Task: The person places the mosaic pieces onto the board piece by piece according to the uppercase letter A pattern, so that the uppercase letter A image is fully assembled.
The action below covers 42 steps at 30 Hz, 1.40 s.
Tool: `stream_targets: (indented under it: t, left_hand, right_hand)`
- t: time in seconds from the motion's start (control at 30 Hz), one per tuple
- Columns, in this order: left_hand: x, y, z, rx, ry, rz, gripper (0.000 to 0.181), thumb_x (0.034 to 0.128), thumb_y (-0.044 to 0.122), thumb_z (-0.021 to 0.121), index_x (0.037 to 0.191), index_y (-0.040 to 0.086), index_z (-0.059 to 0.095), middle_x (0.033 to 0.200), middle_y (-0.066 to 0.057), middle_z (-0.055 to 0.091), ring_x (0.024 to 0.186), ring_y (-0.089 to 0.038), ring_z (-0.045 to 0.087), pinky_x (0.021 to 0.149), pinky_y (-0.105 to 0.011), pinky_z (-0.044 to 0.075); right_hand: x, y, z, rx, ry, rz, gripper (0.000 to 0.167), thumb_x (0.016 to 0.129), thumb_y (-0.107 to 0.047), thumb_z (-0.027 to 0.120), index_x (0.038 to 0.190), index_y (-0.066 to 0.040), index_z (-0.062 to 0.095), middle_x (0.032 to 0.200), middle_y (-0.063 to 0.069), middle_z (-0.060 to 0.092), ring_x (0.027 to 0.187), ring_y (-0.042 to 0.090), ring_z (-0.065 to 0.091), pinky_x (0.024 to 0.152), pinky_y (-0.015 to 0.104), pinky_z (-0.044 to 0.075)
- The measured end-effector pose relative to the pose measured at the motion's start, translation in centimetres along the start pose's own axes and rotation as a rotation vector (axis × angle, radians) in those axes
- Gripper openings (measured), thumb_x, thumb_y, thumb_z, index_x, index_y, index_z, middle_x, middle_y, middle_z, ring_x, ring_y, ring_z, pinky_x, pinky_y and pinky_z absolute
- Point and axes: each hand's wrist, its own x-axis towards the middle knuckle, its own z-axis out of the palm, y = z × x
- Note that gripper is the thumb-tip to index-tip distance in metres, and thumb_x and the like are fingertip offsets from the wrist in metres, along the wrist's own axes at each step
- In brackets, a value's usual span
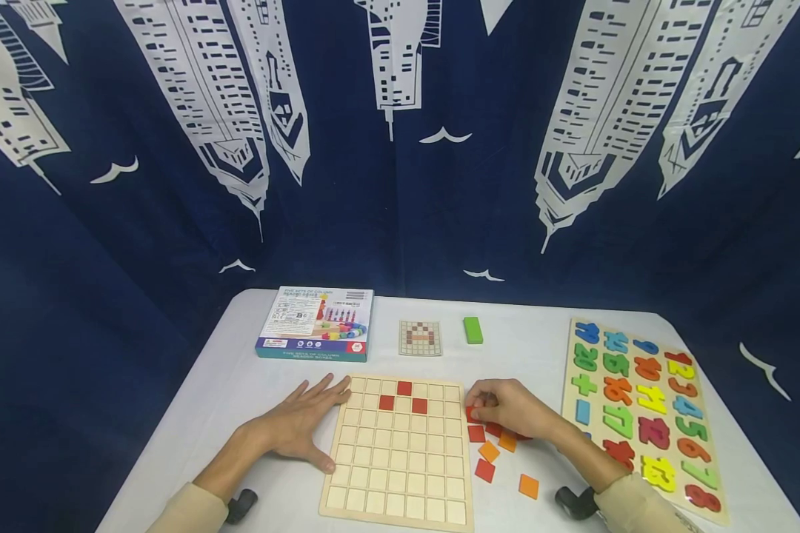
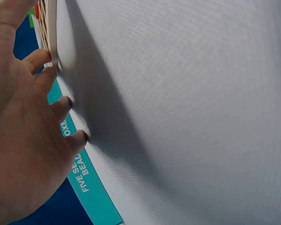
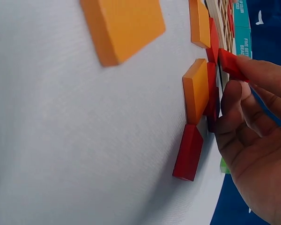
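A wooden grid board (image 1: 398,463) lies in front of the person, with red tiles in three of its upper cells, one of them a red tile (image 1: 404,388). The left hand (image 1: 298,424) is spread, thumb and fingertips touching the board's left edge; in the left wrist view the left hand (image 2: 30,122) shows its palm. At the board's upper right edge the right hand (image 1: 510,407) pinches a red tile (image 1: 471,414); the right wrist view shows this red tile (image 3: 232,64) between thumb and fingers of the right hand (image 3: 260,136). Loose red and orange tiles (image 1: 529,485) lie below that hand.
A small pattern card (image 1: 421,338) and a green block (image 1: 472,330) lie behind the board. A bead-set box (image 1: 315,324) stands at the back left. On the right lies a number puzzle board (image 1: 647,422). Two black objects (image 1: 242,506) are near the forearms.
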Motion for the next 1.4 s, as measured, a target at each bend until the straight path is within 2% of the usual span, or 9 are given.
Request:
stream_targets:
  t: [0.27, 0.67, 0.87, 1.07, 1.4]
  left_hand:
    - [0.1, 0.0, -0.1, 0.008, 0.001, -0.001, 0.125, 0.0483, 0.080, 0.064, 0.147, 0.016, 0.023, 0.155, -0.001, 0.004, 0.140, -0.029, 0.002, 0.109, -0.057, 0.007]
    - [0.2, -0.2, 0.0, 0.020, 0.000, 0.003, 0.124, 0.0488, 0.082, 0.062, 0.147, 0.016, 0.024, 0.155, 0.000, 0.004, 0.140, -0.029, 0.002, 0.109, -0.057, 0.008]
    - [0.2, -0.1, 0.0, 0.011, 0.003, 0.005, 0.124, 0.0489, 0.081, 0.063, 0.147, 0.017, 0.024, 0.155, 0.000, 0.004, 0.140, -0.029, 0.002, 0.109, -0.057, 0.008]
    - [0.4, -0.4, 0.4, -0.002, 0.017, 0.003, 0.124, 0.0480, 0.080, 0.064, 0.147, 0.016, 0.025, 0.155, 0.000, 0.006, 0.140, -0.030, 0.003, 0.108, -0.058, 0.008]
    - [0.0, -0.2, 0.2, 0.016, 0.006, 0.002, 0.124, 0.0484, 0.081, 0.063, 0.147, 0.016, 0.024, 0.155, -0.001, 0.004, 0.140, -0.029, 0.002, 0.109, -0.057, 0.008]
  right_hand:
    - [0.2, -0.4, 0.0, 0.017, 0.003, 0.002, 0.015, 0.081, -0.018, 0.069, 0.095, -0.024, 0.067, 0.075, -0.009, 0.059, 0.067, 0.012, 0.056, 0.057, 0.023, 0.050]
    - [0.6, -0.8, 0.0, 0.011, 0.001, -0.041, 0.012, 0.082, -0.016, 0.068, 0.093, -0.022, 0.067, 0.075, -0.007, 0.059, 0.064, 0.011, 0.055, 0.054, 0.022, 0.048]
    - [1.2, -1.3, 0.1, 0.051, -0.035, -0.028, 0.011, 0.084, -0.019, 0.066, 0.094, -0.023, 0.067, 0.076, -0.006, 0.059, 0.061, 0.011, 0.056, 0.053, 0.024, 0.049]
    - [1.8, -2.3, 0.7, 0.085, -0.056, -0.038, 0.013, 0.084, -0.018, 0.065, 0.096, -0.023, 0.067, 0.079, -0.008, 0.061, 0.067, 0.011, 0.057, 0.057, 0.025, 0.049]
    - [3.5, -3.9, 2.3, 0.120, -0.062, -0.077, 0.013, 0.084, -0.021, 0.067, 0.096, -0.024, 0.067, 0.080, -0.007, 0.061, 0.070, 0.011, 0.057, 0.064, 0.025, 0.049]
